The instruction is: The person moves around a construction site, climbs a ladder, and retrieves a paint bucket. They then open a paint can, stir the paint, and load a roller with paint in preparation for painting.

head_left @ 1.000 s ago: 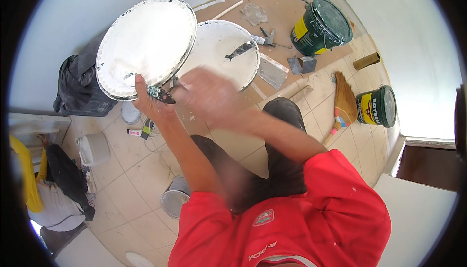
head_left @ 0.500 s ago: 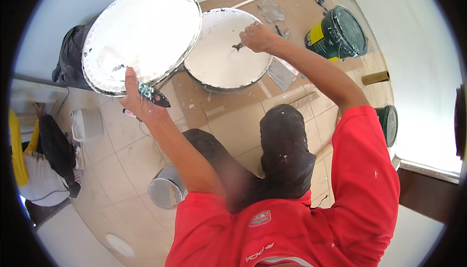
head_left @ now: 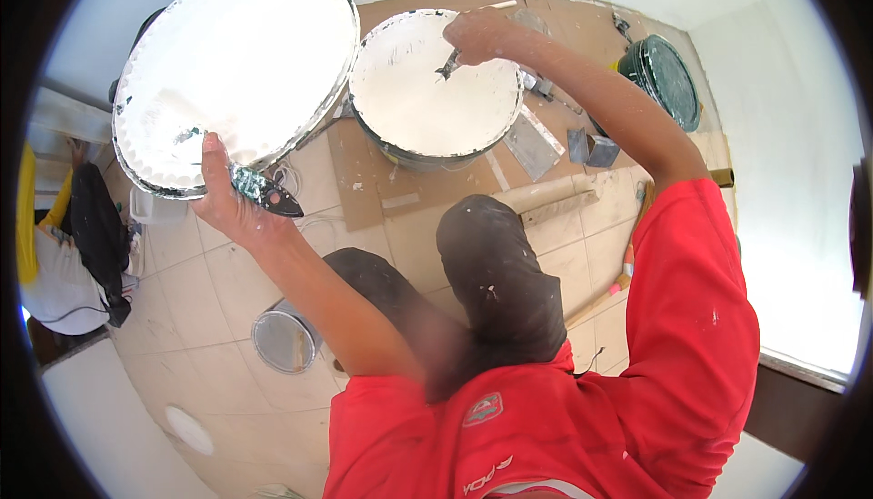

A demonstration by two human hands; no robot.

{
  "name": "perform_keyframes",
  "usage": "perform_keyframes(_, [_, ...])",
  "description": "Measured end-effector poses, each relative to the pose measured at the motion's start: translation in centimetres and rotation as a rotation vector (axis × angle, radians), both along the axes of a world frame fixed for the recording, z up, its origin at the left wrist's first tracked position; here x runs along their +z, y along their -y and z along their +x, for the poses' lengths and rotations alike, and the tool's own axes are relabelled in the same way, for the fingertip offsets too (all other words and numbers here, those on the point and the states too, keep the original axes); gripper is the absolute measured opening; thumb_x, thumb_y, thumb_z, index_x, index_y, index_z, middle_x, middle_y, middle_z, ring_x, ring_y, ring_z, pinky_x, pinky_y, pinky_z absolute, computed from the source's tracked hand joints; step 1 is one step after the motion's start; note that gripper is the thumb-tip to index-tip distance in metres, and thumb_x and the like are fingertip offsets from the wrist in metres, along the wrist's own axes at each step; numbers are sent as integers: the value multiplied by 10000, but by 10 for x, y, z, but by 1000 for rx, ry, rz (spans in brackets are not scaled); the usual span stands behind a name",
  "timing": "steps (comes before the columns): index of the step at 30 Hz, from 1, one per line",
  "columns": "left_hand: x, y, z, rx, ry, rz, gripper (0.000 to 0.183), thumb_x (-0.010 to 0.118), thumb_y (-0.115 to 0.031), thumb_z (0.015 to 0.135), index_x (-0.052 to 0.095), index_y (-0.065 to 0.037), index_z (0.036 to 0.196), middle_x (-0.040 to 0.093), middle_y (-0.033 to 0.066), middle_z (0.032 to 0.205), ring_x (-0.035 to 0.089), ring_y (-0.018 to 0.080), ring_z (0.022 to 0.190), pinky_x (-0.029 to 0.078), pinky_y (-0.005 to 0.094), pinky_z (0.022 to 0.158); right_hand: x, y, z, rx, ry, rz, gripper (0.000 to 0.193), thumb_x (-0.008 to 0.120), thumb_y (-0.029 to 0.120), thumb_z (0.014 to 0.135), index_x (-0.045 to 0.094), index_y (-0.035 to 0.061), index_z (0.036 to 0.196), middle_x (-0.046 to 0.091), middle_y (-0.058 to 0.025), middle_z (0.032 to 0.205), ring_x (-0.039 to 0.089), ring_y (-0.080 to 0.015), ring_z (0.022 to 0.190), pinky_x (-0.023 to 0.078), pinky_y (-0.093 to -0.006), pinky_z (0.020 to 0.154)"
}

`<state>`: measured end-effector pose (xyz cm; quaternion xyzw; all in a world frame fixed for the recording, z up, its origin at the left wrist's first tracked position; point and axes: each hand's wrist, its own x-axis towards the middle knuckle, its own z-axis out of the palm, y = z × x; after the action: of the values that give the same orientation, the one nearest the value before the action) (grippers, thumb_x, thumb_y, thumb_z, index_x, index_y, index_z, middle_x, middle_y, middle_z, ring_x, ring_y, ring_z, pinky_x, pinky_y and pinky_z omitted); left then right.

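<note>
A person in a red shirt, dark-trousered knees bent, works above a bucket that stands on a cardboard sheet just beyond the knees, where the right arm reaches it nearly straight. The bucket holds a pale, creamy compound close to its rim.

The left hand grips a large pail lid, raised to the left of the bucket with its white-coated face turned up. The thumb lies over the near edge, probably to keep so wide a disc from tipping. A paint-speckled dark handle is tucked into the same grip, which seems to let one hand carry both.

The right hand is closed in a fist over the bucket, gripping a small dark tool pointed down toward the compound; it may be a putty knife, but the fist hides most of it.

The cardboard, which presumably shields the tiled floor from drips, also carries a flat grey metal plate and a bent grey piece. A green pail stands behind the right forearm, and a metal can near the left elbow. White walls enclose the room. At the far left, another person's yellow sleeve shows beside a whitish plastic jug.
</note>
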<state>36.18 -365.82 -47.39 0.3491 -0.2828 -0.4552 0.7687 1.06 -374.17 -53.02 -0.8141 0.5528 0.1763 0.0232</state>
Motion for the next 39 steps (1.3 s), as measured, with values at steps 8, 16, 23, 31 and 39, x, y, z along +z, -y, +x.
perform_keyframes(8, [14,-3,-9,29,-2,1,452,686,-58,899,504,108,1278,649,182,1167,714,213,877,636,321,667,-19,11,-27,-110,198,-46,320,695,263,758,668,9,951,697,-161,873,676,-316,818,536,-427,705])
perform_keyframes(16, [6,-3,1,28,36,-15,499,663,-89,917,469,117,1328,623,198,1209,697,240,967,631,360,736,-38,11,9,-402,-34,560,200,643,205,819,647,32,719,633,-107,666,624,-208,577,503,-307,517])
perform_keyframes(23, [5,2,8,102,85,81,385,675,-111,914,547,120,1195,691,185,966,647,142,538,496,225,379,-23,-40,-1,-141,-15,129,233,591,171,869,702,-22,940,720,-227,968,720,-357,921,574,-480,755])
perform_keyframes(31, [5,9,6,139,-1,23,372,697,-115,889,570,105,1161,695,164,912,589,112,449,404,205,297,-69,-47,25,-122,8,322,214,525,71,833,718,-11,876,731,-202,916,734,-349,836,581,-440,681])
perform_keyframes(39, [0,1,18,55,64,72,442,696,-93,883,535,118,1236,675,189,1058,697,179,714,574,275,489,-39,-41,12,-4,-5,55,169,557,107,833,695,31,894,713,-153,800,711,-322,750,560,-454,654])
